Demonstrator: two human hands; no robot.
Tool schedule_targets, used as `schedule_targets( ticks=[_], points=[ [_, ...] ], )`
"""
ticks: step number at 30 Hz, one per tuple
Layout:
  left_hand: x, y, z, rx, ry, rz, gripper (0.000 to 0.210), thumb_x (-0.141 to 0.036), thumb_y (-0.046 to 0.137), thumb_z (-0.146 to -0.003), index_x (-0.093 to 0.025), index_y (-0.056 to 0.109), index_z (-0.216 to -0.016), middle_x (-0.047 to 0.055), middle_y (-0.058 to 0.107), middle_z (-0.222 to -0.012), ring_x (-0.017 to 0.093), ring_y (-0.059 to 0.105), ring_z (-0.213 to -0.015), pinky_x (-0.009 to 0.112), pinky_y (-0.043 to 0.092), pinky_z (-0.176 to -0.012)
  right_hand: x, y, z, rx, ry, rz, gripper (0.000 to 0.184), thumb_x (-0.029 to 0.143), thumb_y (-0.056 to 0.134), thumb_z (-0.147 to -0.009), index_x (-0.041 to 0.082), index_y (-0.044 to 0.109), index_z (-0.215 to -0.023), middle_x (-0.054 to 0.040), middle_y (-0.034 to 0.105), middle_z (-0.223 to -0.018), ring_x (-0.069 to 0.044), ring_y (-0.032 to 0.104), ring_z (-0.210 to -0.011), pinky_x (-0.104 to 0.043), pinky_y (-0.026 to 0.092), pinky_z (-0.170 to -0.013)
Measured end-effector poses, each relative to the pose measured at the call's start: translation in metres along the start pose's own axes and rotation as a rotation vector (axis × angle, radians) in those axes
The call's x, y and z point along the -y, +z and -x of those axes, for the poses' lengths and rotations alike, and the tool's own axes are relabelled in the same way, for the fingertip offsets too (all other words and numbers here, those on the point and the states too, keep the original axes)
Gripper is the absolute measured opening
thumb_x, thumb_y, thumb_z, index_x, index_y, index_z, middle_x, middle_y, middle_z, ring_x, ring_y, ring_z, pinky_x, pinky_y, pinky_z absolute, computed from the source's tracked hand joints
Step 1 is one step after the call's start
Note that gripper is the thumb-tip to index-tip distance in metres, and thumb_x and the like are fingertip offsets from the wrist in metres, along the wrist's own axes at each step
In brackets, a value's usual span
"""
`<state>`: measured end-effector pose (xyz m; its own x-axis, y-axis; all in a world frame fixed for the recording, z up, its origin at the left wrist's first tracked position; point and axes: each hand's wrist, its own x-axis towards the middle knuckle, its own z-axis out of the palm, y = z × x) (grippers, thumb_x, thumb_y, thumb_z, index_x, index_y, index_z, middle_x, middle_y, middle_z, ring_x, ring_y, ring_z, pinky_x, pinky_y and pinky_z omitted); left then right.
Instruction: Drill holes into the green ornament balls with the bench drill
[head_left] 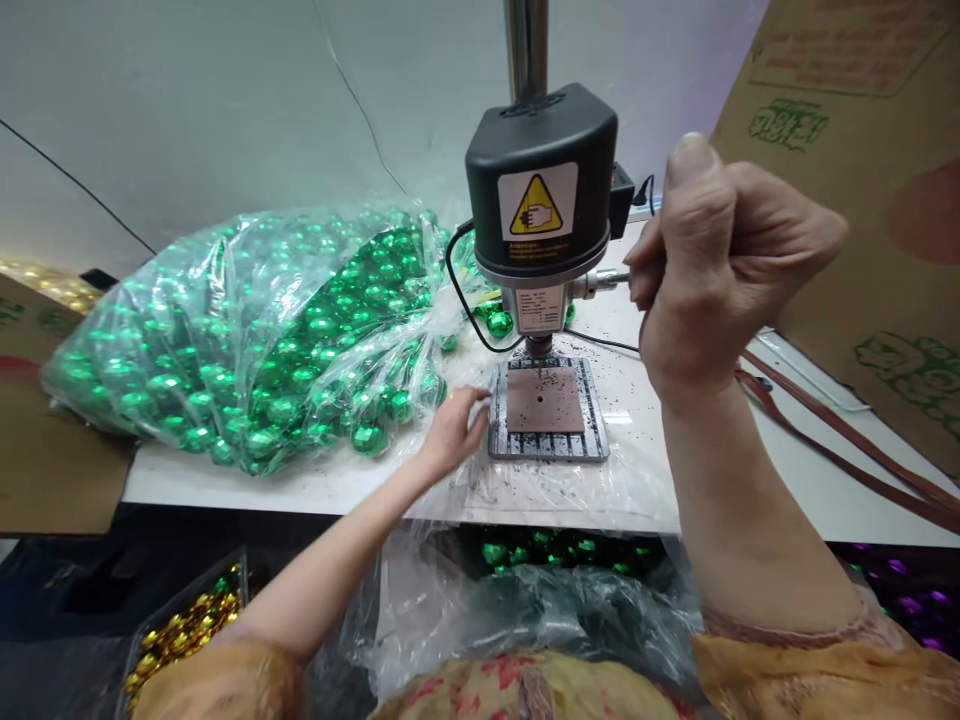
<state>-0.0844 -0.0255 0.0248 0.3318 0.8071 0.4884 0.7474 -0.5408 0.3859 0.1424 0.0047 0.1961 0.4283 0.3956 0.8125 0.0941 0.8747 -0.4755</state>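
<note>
We wear mustard-orange sleeves (225,688), a pinkish cuff (814,635) showing at the right, and a yellowish garment (450,690) with red patches and a brown strip (535,695); our hands (453,436) (712,260) are ungloved.

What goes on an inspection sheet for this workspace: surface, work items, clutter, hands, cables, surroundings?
Surface: white tabletop, dark specks scattered.
Work items: black-and-silver drill press; flat brown rectangular plate with a round hole, lying on a slotted grey metal base.
Clutter: clear plastic bag of shiny green faceted balls, left of the base.
Left hand: beside the base, fingers parted; contact unclear.
Right hand: raised, curled at the silver metal lever.
Cables: thin black cable looping beside the press.
Surroundings: printed brown cardboard box, right; pale grey wall behind.
</note>
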Motion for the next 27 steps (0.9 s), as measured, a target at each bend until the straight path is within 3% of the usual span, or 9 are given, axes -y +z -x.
schedule_targets(
  ticks=[4,7,11,15,19,27],
  points=[
    [0.059,0.004,-0.071,0.147,-0.22,-0.212,0.028,-0.004,0.043,-0.081,-0.017,0.06,-0.099,0.01,0.067,-0.096,0.024,0.062,-0.094,0.038,0.049,-0.088,-0.001,0.0,0.0,0.001,-0.02,-0.003,0.045,0.02,0.056,-0.093,0.018,0.052,-0.049,0.0064,0.04,-0.041,-0.002,0.036,-0.038,-0.025,0.03,-0.046],
    [0.083,-0.001,-0.096,0.166,-0.276,-0.342,0.032,-0.004,0.043,-0.079,-0.017,0.062,-0.102,0.014,0.065,-0.107,0.03,0.057,-0.108,0.043,0.045,-0.095,0.0,0.001,-0.001,0.003,-0.023,-0.013,0.045,0.017,0.055,-0.093,0.018,0.051,-0.048,0.0068,0.039,-0.041,-0.001,0.035,-0.038,-0.024,0.03,-0.045],
    [0.103,-0.009,-0.104,0.239,-0.332,-0.597,0.04,-0.011,0.048,-0.082,-0.016,0.059,-0.119,0.018,0.058,-0.129,0.036,0.051,-0.122,0.047,0.041,-0.099,0.001,0.002,-0.001,0.001,-0.018,-0.012,0.045,0.016,0.056,-0.093,0.017,0.05,-0.048,0.007,0.04,-0.041,-0.001,0.036,-0.038,-0.024,0.031,-0.045],
    [0.123,-0.01,-0.11,0.33,-0.374,-0.634,0.053,-0.016,0.054,-0.079,-0.015,0.053,-0.132,0.019,0.055,-0.135,0.037,0.054,-0.12,0.049,0.039,-0.102,-0.003,0.003,-0.002,-0.029,-0.067,-0.041,0.044,0.016,0.058,-0.091,0.017,0.05,-0.048,0.0075,0.04,-0.04,-0.001,0.034,-0.037,-0.024,0.029,-0.044],
    [0.137,-0.007,-0.116,0.339,-0.383,-0.616,0.053,-0.014,0.054,-0.079,-0.014,0.054,-0.132,0.019,0.059,-0.129,0.036,0.052,-0.124,0.045,0.04,-0.102,-0.006,0.004,-0.002,-0.032,-0.095,-0.053,0.046,0.028,0.063,-0.089,0.017,0.048,-0.047,0.0084,0.039,-0.039,0.0,0.034,-0.036,-0.023,0.03,-0.043],
    [0.144,-0.012,-0.116,0.366,-0.363,-0.526,0.047,-0.015,0.06,-0.073,-0.019,0.065,-0.121,0.012,0.066,-0.11,0.031,0.061,-0.108,0.038,0.046,-0.093,-0.004,0.001,-0.001,-0.01,-0.037,-0.069,0.045,0.029,0.059,-0.092,0.017,0.051,-0.049,0.0083,0.041,-0.041,-0.001,0.035,-0.038,-0.023,0.031,-0.046]
  ],
)
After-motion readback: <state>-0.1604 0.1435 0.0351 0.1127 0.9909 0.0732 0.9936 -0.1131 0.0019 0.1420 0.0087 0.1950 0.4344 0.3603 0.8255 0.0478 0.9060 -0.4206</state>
